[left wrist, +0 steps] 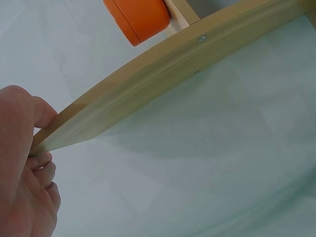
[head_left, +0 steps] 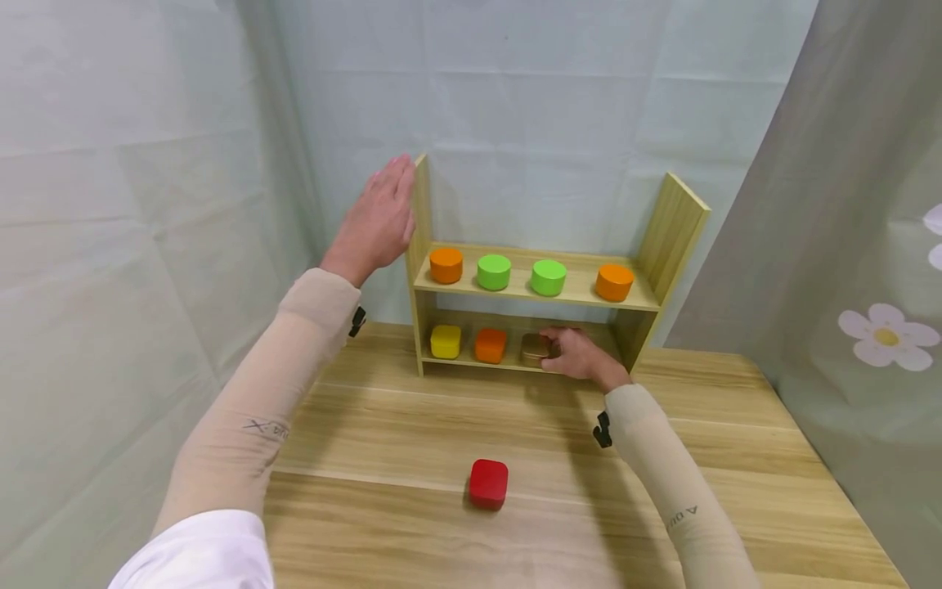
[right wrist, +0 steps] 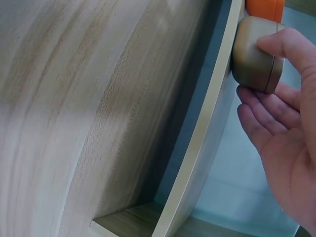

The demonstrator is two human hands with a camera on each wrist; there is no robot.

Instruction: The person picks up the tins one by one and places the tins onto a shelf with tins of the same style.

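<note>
- Right hand [head_left: 581,356] curls thumb and fingers round a smooth, rounded-square brown tin [head_left: 535,348] on the lower wooden shelf [head_left: 508,364].
- Left hand [head_left: 377,219], fingers straight, presses flat against the rack's pale woodgrain side panel [head_left: 422,213] at 10 o'clock.

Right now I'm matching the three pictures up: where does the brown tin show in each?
Head view: brown tin on the lower shelf, third from left, held by the right hand.
Left wrist view: not in it.
Right wrist view: brown tin at top right, pinched by that hand.
Shared landmark: the wooden shelf.
</note>
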